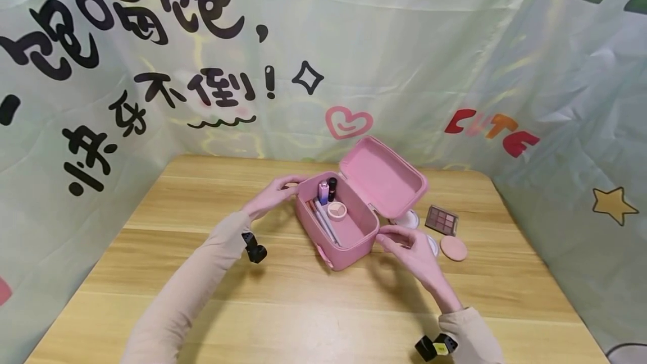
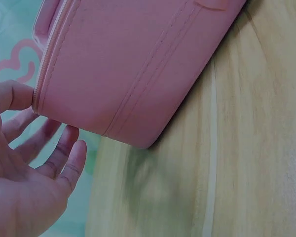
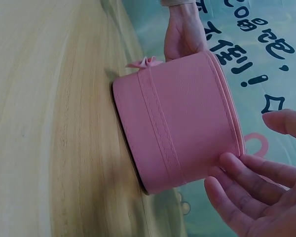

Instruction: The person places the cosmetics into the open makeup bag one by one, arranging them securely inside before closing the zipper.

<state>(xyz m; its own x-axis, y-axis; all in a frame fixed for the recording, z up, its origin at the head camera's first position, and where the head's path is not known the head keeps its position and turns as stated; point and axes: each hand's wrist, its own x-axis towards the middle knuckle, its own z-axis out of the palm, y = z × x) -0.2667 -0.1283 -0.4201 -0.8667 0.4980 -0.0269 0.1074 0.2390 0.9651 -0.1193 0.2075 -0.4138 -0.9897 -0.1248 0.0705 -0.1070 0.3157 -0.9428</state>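
Sitting on the wooden table point(image 1: 303, 308), the pink makeup case point(image 1: 356, 255) stretches longways from the left hand point(image 1: 273, 196) at its back end to the right hand point(image 1: 413, 253) at its front. Loose fingers just touch both ends.

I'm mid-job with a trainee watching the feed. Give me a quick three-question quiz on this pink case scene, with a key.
1. Multiple choice: which of these lies outside the pink case?
A) the black tube
B) the eyeshadow palette
C) the slim pens
2. True or false: the lid stands open.
3. Short answer: which hand is nearer the round pink puff?

Key: 1. B. 2. True. 3. The right hand.
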